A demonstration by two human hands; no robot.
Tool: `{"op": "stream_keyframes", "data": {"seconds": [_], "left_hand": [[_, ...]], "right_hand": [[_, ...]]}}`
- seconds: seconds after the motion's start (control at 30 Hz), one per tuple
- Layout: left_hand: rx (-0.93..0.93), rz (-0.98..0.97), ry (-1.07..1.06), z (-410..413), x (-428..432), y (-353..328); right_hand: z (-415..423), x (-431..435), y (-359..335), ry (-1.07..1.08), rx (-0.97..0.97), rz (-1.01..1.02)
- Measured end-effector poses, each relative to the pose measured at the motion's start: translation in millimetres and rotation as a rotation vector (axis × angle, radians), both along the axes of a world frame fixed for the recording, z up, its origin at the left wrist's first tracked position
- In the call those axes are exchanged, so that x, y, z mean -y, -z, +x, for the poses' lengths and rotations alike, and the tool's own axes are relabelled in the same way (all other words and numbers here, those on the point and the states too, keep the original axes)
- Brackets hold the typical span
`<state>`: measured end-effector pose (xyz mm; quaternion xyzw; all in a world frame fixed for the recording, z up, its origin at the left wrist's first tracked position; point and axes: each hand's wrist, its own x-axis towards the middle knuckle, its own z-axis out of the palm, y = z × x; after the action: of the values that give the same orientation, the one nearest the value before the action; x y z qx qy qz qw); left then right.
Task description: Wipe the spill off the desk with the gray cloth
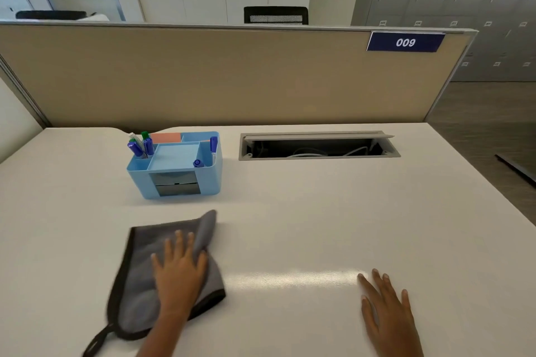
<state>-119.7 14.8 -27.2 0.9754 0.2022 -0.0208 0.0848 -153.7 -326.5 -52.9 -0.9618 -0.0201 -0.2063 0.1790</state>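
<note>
Right hand (387,313) lay flat, fingers spread, at five o'clock; left hand (178,275), fingers extended, pressed gray cloth (139,284) on desk (319,211), mid-wipe. No spill visible; next stroke probably rightward.

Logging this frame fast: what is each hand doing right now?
Left hand: open, flat, palm down on the cloth, holding nothing.
Right hand: open, flat on the desk, holding nothing.
</note>
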Motion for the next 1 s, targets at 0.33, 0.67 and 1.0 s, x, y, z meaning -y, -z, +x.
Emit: {"op": "stream_keyframes", "data": {"seconds": [0.33,0.67,1.0], "left_hand": [[0.35,0.031,0.124,-91.2,94.0,13.1],[0.08,0.114,0.221,-11.1,129.3,-1.6],[0.315,0.133,0.035,-63.1,63.7,28.6]], "right_hand": [[-5.0,0.5,3.5,0.018,-0.008,-0.06],[-3.4,-4.8,-4.1,-0.009,-0.062,-0.021],[-6.9,-0.7,-3.7,-0.012,-0.025,-0.027]]}}
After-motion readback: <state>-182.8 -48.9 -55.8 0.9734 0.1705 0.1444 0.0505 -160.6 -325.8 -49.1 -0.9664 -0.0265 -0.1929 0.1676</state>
